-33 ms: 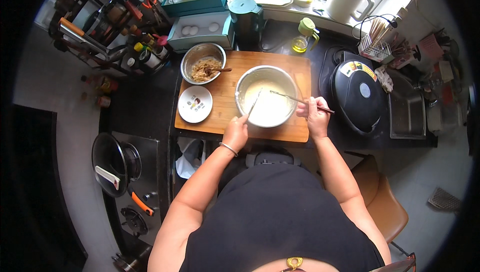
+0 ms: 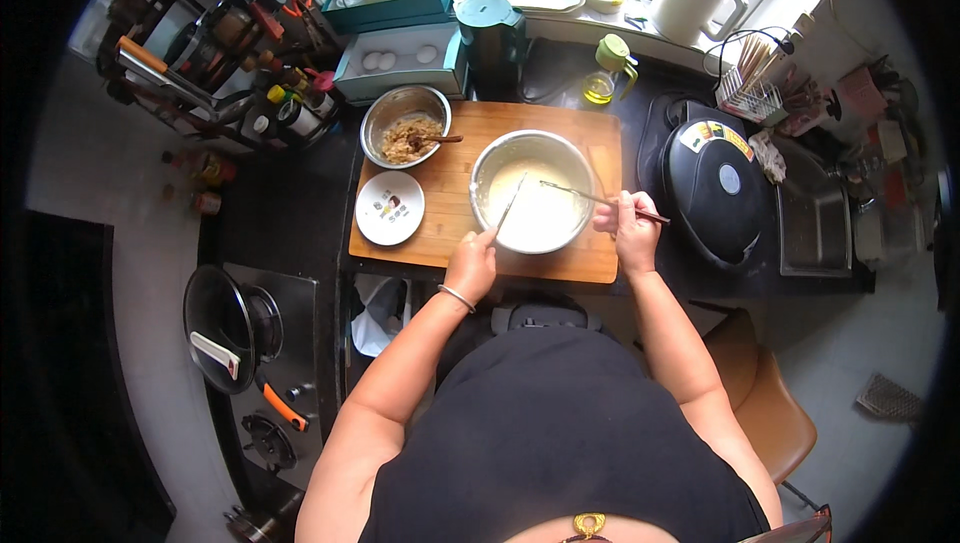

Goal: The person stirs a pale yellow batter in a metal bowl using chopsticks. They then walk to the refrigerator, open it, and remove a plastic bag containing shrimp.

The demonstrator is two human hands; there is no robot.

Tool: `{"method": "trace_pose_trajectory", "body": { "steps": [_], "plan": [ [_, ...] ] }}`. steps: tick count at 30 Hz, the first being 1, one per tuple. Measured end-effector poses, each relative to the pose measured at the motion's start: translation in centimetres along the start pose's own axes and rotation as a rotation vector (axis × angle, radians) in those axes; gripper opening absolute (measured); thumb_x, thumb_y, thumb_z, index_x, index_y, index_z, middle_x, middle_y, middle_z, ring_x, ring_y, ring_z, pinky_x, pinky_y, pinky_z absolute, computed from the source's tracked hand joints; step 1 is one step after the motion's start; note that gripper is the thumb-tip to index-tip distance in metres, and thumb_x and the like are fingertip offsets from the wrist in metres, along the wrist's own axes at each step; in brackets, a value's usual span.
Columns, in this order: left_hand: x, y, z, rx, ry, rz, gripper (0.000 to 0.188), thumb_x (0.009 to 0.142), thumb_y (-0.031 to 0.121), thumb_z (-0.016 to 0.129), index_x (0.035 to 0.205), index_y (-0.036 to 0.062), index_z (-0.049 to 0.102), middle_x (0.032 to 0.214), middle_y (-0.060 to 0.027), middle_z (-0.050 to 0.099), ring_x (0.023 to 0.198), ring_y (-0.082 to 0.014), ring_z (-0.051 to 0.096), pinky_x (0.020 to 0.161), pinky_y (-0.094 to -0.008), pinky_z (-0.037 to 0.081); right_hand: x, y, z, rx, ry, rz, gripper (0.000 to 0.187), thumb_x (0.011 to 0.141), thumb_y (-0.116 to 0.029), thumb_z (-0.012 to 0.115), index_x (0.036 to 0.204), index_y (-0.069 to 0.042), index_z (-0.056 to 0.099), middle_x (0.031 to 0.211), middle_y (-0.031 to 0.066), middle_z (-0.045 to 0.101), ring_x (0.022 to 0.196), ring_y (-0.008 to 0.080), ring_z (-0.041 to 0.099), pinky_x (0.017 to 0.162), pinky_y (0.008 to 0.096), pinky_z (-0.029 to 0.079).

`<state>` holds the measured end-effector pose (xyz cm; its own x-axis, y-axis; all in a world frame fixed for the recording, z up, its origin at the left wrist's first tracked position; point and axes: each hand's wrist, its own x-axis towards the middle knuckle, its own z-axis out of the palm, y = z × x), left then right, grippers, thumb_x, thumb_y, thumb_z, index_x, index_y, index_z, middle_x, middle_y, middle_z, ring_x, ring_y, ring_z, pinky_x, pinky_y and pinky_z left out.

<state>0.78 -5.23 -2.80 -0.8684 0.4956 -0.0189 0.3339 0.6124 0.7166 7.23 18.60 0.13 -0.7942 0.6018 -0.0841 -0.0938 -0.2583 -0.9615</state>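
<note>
A white-walled mixing bowl (image 2: 535, 245) of pale, creamy batter (image 2: 550, 205) stands on the wooden cutting board (image 2: 455, 233). My left hand (image 2: 470, 265), a bangle on its wrist, is closed at the bowl's near left side around a thin, pale stick-like utensil (image 2: 510, 203) leaning into the batter; its exact kind is unclear. On the right, my right hand (image 2: 634, 233) grips chopsticks (image 2: 575, 193) with dark ends, their tips over the batter. A metal bowl (image 2: 370, 133) of brownish, chunky filling with a brown-handled utensil (image 2: 445, 139) sits behind a small white plate (image 2: 390, 228).
A black round electric griddle (image 2: 712, 198) stands right of the board, beside a sink (image 2: 815, 233). Behind are an oil bottle (image 2: 602, 73), a dark pitcher (image 2: 490, 48) and a drawer of eggs (image 2: 400, 73). A pan (image 2: 220, 318) rests on the stove at left.
</note>
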Motion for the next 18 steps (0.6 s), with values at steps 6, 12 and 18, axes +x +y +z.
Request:
{"method": "trace_pose_trajectory", "body": {
  "steps": [6,12,18],
  "plan": [
    [0.0,0.9,0.2,-0.003,-0.049,0.029,0.035,0.073,-0.002,0.053,0.108,0.0008,0.056,0.081,-0.0197,0.055,0.078,-0.034,0.055,0.071,-0.0357,0.044,0.2,0.1,0.5,0.021,0.14,0.07,0.025,0.091,-0.02,0.044,0.075,-0.001,0.045,0.066,0.0128,0.058,0.051,0.0164,0.059,0.047,0.0276,0.053],
    [1.3,1.0,0.1,-0.871,-0.25,-0.665,0.031,0.083,0.004,0.051,0.113,0.0001,0.046,0.069,-0.011,0.058,0.049,-0.0146,0.056,0.041,-0.0242,0.048,-1.2,0.8,0.5,-0.361,-0.11,-0.127,0.016,0.087,-0.013,0.053,0.084,0.002,0.054,0.07,0.0057,0.06,0.061,0.0106,0.056,0.058,0.0245,0.046],
    [2.9,0.6,1.7,-1.166,-0.378,-0.738,0.007,0.083,0.006,0.052,0.088,0.0024,0.048,0.07,-0.0079,0.058,0.057,-0.0144,0.058,0.046,-0.0225,0.046,-3.5,1.6,3.0,-0.868,-0.703,-0.575,0.037,0.073,0.0,0.055,0.11,-0.002,0.051,0.09,0.0134,0.052,0.079,0.0298,0.054,0.07,0.0341,0.045]
  ]
}}
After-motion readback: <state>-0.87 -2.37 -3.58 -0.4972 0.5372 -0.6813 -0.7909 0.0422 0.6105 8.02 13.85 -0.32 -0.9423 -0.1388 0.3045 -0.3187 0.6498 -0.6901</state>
